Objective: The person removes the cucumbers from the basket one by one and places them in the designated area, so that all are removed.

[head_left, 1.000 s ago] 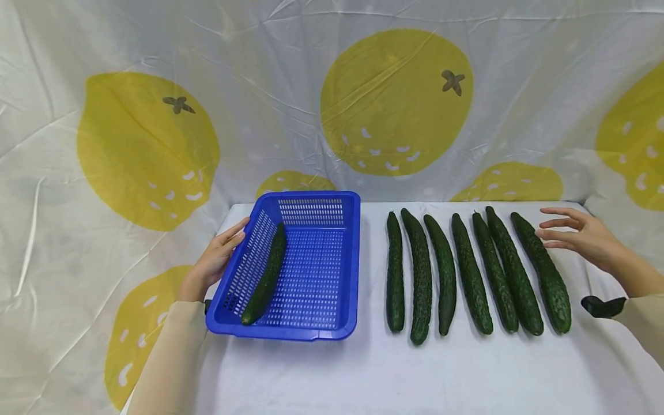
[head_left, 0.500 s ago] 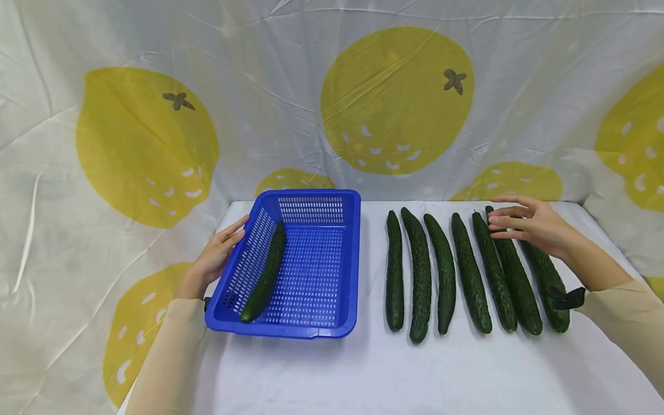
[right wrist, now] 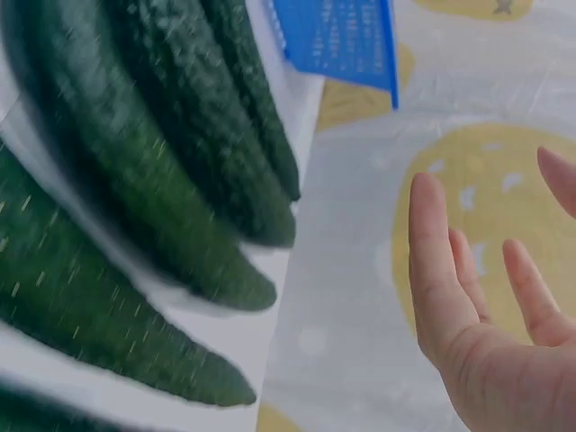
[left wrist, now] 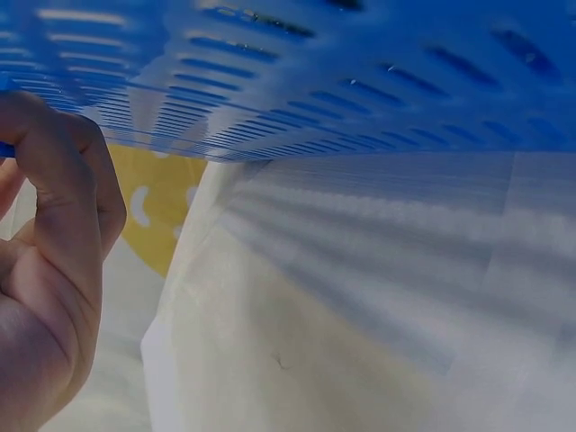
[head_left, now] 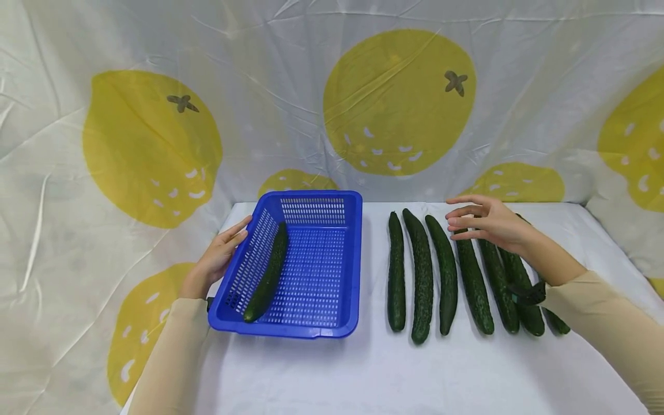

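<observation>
A blue plastic basket tilts a little at the left of the table, with one cucumber lying along its left side. My left hand holds the basket's left rim; in the left wrist view its fingers curl at the edge of the slotted blue wall. Over the row of cucumbers hovers my right hand, holding nothing, fingers spread and loosely bent. Its fingertips are near the upper ends of the third and fourth cucumbers from the left. The right forearm hides parts of the rightmost ones.
A white cloth covers the table. Behind it hangs a pale curtain with yellow lemon prints. Several cucumbers lie roughly side by side, right of the basket. A dark strap is at the right wrist.
My right hand has moved left, from beside the rightmost cucumber to above the middle of the row. The left hand and basket stay as they were.
</observation>
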